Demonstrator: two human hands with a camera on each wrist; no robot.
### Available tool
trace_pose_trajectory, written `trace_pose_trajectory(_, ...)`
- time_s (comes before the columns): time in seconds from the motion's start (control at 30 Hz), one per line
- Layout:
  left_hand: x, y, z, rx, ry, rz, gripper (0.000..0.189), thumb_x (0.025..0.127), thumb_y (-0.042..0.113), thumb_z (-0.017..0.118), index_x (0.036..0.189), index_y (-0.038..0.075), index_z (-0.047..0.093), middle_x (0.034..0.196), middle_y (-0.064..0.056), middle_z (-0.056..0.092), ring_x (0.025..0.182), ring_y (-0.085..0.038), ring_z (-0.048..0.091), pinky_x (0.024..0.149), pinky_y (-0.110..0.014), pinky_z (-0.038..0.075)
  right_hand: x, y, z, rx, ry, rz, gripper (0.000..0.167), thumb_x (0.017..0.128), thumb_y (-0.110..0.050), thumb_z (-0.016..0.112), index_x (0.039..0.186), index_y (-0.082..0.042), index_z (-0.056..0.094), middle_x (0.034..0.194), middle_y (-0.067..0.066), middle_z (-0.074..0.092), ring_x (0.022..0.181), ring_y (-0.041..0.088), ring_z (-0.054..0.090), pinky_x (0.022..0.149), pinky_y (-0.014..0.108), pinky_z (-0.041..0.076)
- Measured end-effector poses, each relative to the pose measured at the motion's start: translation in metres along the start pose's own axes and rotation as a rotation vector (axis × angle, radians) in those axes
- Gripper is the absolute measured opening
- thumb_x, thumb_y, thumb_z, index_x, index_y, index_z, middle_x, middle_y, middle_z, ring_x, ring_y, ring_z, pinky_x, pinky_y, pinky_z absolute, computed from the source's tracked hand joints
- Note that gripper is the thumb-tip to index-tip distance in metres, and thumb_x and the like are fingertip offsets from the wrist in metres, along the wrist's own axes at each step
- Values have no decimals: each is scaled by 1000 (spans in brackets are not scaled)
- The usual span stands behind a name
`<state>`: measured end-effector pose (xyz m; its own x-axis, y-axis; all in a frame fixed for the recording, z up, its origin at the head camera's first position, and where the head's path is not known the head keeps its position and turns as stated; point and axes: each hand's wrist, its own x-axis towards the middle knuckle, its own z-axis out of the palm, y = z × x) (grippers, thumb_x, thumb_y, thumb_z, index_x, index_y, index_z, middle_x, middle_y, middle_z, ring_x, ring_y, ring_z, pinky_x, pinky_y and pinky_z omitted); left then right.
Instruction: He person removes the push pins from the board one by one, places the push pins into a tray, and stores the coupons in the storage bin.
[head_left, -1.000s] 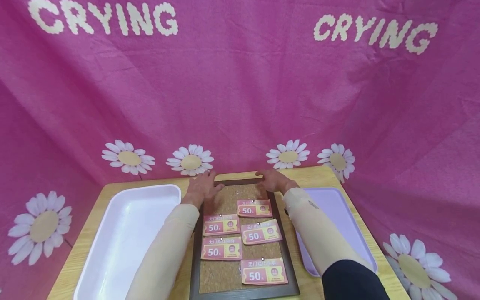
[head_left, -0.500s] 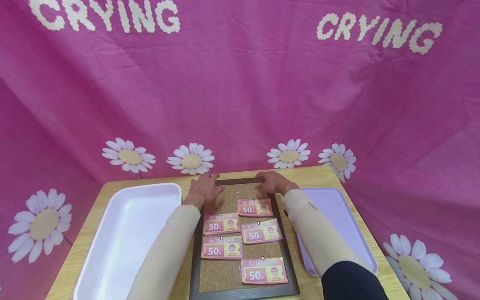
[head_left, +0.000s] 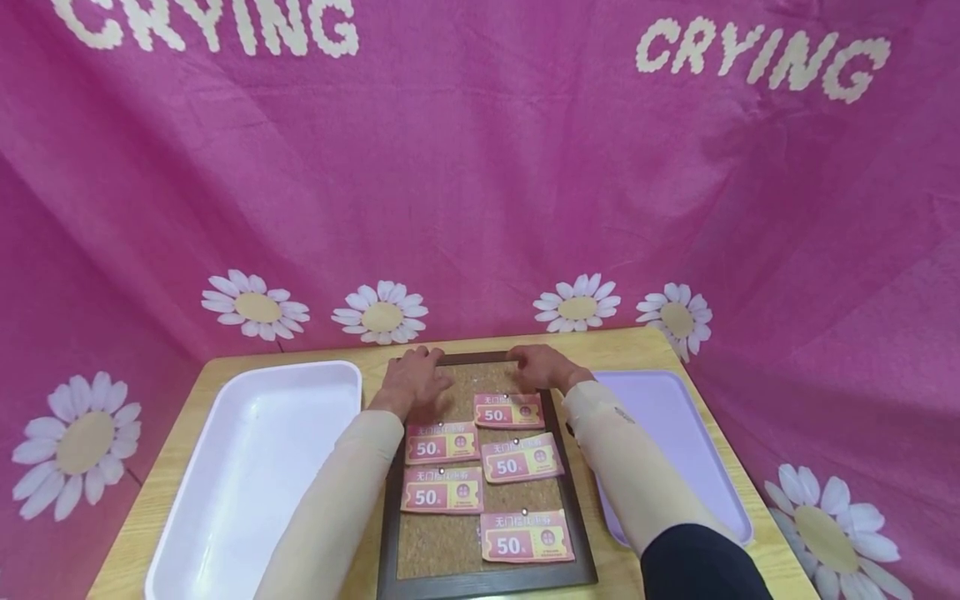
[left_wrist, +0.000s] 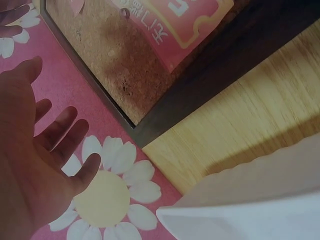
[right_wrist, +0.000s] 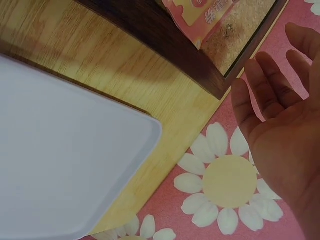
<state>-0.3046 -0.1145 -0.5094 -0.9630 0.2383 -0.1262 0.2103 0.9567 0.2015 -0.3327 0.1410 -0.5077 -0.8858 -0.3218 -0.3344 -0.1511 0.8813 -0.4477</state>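
A cork board [head_left: 442, 552] in a dark wooden frame lies on the table, with several pink and yellow coupons pinned to it, such as the lower right one [head_left: 527, 537]. White-headed pins, one of them a pushpin [head_left: 441, 472], sit at the coupons' top edges. My left hand [head_left: 412, 379] hovers at the board's far left corner; in the left wrist view the fingers of this hand [left_wrist: 37, 165] are spread and loosely bent, holding nothing. At the far right corner is my right hand [head_left: 547, 367]. In the right wrist view the right hand's [right_wrist: 285, 115] relaxed fingers are right at the frame's corner.
A deep white tray [head_left: 255, 475] stands left of the board. To the right lies a flat purple tray [head_left: 678, 437], partly covered by the right forearm. Behind the wooden table [head_left: 630, 350] hangs a pink curtain [head_left: 480, 208] with daisies.
My left hand has shifted slightly right and nearer along the board's far end. The right hand has come slightly left and nearer. The board and coupons keep their places; the head view tilts a little.
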Motion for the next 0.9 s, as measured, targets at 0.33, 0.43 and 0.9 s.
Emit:
trace_pose_trajectory(0.33,-1,2,6,-55,0,9,59,91,47,55,143,20,43,140,-12,49,129,-34,47,106,-57,37,0,5,5,43,17,-13,48,91,-27,61,137,-19,53,122,11,61,99,23,60,87,40,51)
trace_pose_trajectory(0.43,0,3,9,-70,-8,25,57,92,46,55,142,20,43,140,-12,48,127,-33,49,105,-55,39,-1,6,6,49,18,-21,46,91,-27,61,136,-18,54,120,11,62,96,22,60,85,38,51)
trace_pose_trajectory(0.9,0,5,22,-171,-3,105,52,93,44,57,138,19,47,131,-9,55,124,-29,51,107,-49,39,0,9,14,53,37,-48,42,88,-25,66,129,-17,59,112,8,66,94,20,62,85,37,51)
